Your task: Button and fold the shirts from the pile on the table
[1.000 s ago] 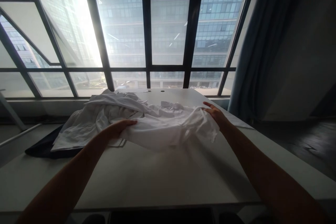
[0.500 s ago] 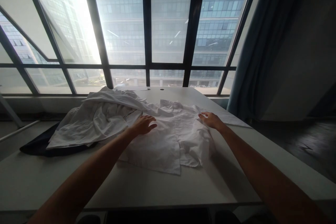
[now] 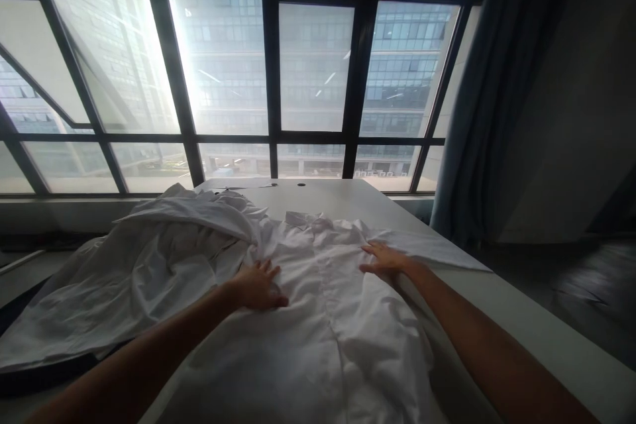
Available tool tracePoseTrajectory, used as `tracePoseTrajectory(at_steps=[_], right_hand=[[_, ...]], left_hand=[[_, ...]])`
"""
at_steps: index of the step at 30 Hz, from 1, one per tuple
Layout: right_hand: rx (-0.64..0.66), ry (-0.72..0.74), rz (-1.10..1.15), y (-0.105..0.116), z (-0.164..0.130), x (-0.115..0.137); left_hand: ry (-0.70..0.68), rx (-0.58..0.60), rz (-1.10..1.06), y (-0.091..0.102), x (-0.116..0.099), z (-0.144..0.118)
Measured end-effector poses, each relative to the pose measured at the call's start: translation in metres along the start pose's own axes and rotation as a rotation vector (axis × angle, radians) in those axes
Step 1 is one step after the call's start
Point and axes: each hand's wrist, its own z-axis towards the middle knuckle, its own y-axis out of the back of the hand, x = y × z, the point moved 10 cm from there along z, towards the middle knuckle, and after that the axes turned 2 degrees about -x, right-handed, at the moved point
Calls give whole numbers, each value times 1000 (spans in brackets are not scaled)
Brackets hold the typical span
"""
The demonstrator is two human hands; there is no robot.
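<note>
A white shirt lies spread over the table, its collar toward the window and its front placket running down the middle. My left hand rests on the shirt's left side with the fingers spread. On the other side my right hand touches the cloth below the collar, fingers stretched out and apart. One sleeve reaches out to the right across the table. The shirt's lower part runs out of view at the bottom.
A heap of white cloth lies at the left, over something dark. The white table reaches toward the large window. A dark blue curtain hangs at the right beyond the table's edge.
The shirt now reaches closer to me, past the bottom of the view. Both hands sit lower in the picture and the view has tilted up a little. The left fingers are spread wider.
</note>
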Motion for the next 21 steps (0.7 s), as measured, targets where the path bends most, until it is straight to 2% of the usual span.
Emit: tracePoseTrajectory(at_steps=[2, 4, 5, 7, 9, 10, 13, 15, 18, 21], right_hand=[[149, 2, -35, 1, 5, 4], [221, -55, -88, 9, 12, 4], [180, -75, -113, 17, 18, 6], [-4, -55, -128, 35, 34, 17], [-144, -1, -102, 39, 46, 26], [-148, 17, -88, 32, 52, 28], [-48, 11, -66, -2, 66, 17], [-18, -15, -53, -16, 72, 6], [-16, -56, -38, -23, 79, -11], [-26, -72, -43, -16, 92, -19]], left_hand=[[-21, -24, 3, 15, -4, 7], [-47, -133, -22, 39, -8, 22], [-56, -201, -39, 51, -9, 32], [-49, -276, -54, 64, -5, 55], [-13, -246, -37, 59, 6, 77], [6, -219, -22, 53, 13, 87], [48, -177, -4, 35, 38, 105], [72, -162, -17, 26, 57, 111], [105, -181, -38, 20, 83, 117], [150, -219, -56, 22, 103, 123]])
